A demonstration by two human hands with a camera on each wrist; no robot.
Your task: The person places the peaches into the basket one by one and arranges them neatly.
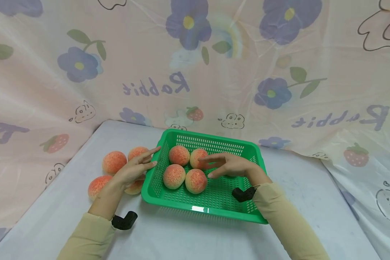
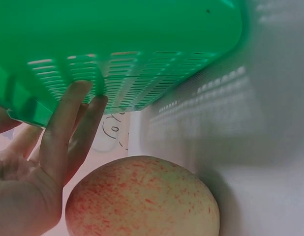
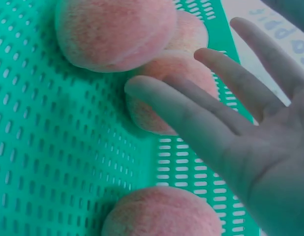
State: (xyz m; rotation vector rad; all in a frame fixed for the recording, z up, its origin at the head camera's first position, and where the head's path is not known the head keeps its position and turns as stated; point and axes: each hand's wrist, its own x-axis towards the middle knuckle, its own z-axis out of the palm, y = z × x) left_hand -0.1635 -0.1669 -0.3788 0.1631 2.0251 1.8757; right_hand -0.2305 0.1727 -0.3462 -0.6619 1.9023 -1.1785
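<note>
A green slotted plastic basket stands on the table with several peaches inside, among them a front-right peach. My left hand is at the basket's left rim, its fingers extended against the slotted outer wall. Just beneath that hand lies a loose peach on the table. My right hand hovers over the basket's interior with fingers spread and nothing held. In the right wrist view a separate peach sits near the basket wall below the hand, apart from the clustered peaches.
Left of the basket, more loose peaches rest on the white-covered table, partly behind the left hand and forearm. A patterned curtain hangs along the back and sides. Each wrist carries a small black camera mount.
</note>
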